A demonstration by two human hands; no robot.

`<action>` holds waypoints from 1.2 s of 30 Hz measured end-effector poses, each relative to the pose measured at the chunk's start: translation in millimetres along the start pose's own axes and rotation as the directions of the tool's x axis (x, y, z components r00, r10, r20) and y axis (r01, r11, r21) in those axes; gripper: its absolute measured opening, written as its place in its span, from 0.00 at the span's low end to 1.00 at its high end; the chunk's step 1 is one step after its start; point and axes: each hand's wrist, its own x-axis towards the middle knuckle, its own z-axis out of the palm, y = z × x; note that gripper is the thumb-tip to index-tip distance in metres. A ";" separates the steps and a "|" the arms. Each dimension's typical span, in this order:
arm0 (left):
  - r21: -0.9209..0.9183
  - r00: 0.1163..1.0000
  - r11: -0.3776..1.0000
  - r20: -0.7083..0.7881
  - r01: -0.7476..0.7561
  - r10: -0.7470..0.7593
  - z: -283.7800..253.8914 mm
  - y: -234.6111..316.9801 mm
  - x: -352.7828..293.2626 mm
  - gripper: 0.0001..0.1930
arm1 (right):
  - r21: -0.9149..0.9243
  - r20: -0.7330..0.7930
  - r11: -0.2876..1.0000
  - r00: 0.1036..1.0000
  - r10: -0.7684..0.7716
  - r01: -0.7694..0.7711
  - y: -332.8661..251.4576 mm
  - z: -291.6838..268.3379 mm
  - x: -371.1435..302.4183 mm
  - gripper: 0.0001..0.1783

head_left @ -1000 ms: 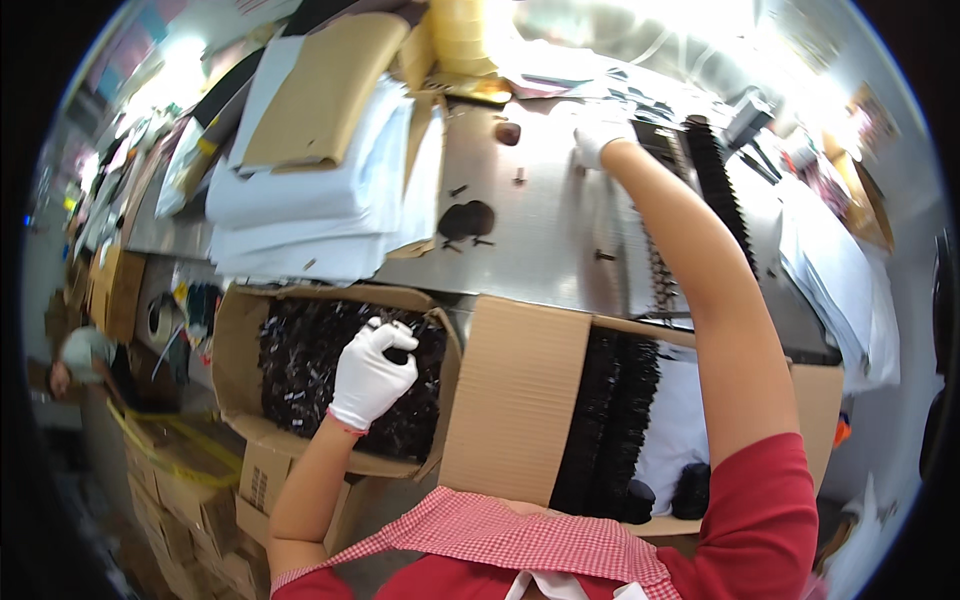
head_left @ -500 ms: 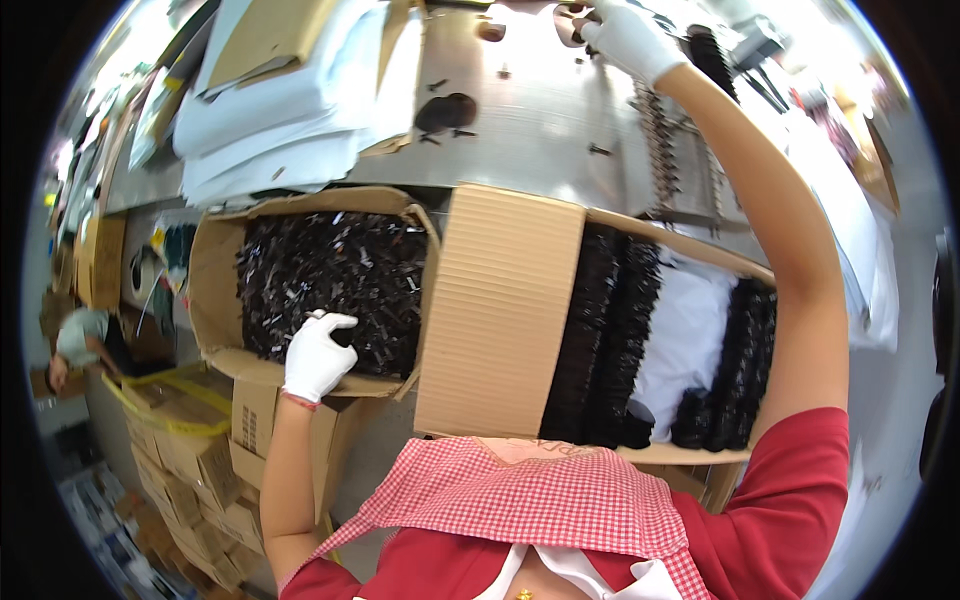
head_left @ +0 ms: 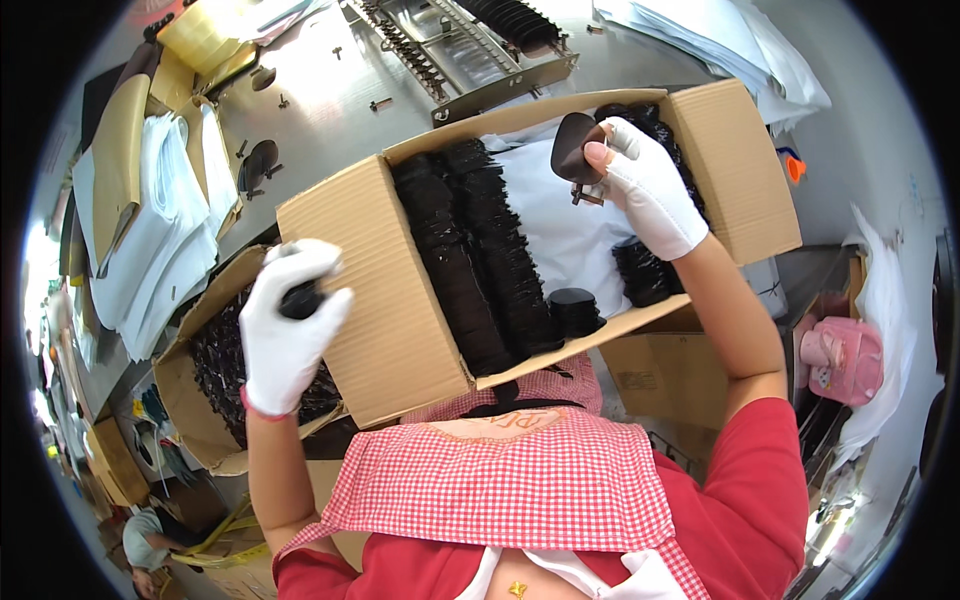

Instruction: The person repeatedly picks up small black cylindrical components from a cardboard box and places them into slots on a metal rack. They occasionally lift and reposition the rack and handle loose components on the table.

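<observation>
White-gloved, the right hand point(head_left: 650, 185) pinches a dark lens point(head_left: 572, 148) between thumb and fingers, right of the frame's upper middle. The thumb's bare tip presses near its edge, and a small clip point(head_left: 588, 196) shows just below; whether clip and lens are joined, I cannot tell. Behind the lens lies a white sheet point(head_left: 560, 225) in the carton point(head_left: 345, 330) at the frame's middle, with black rows point(head_left: 470, 250) left of the sheet and a short stack point(head_left: 574, 312) at its lower end.

Left of the middle, the left hand point(head_left: 280, 345) is curled beside the carton's flap, over a box point(head_left: 175, 390) of dark pieces point(head_left: 215, 350). Something black shows within its curve; held or merely seen through the gap, I cannot tell.

Along the top, a metal rack point(head_left: 500, 85) sits on the steel table point(head_left: 320, 120), with lenses point(head_left: 262, 158) lying at upper left.

The step in hand looks like the handling of one lens with its clip. With the hands well apart, the next move seems to call for a light edge grip and a clear view of the clip.
</observation>
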 end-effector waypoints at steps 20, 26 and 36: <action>-0.019 0.999 1.000 0.037 0.009 -0.008 -9.1 -11.0 -64.9 0.49 | -0.313 0.526 0.947 0.816 0.239 -0.076 -19.7 209.5 -1.1 0.20; -0.016 0.932 0.997 -0.355 0.076 -0.077 -5.0 -24.4 -93.2 0.34 | -0.298 0.553 0.942 0.832 0.038 0.155 6.3 255.5 5.4 0.23; -0.755 0.777 0.611 -0.230 0.237 -0.586 -19.2 -21.9 -115.5 0.56 | -0.143 0.729 0.569 0.475 -0.493 0.810 23.3 297.8 16.8 0.15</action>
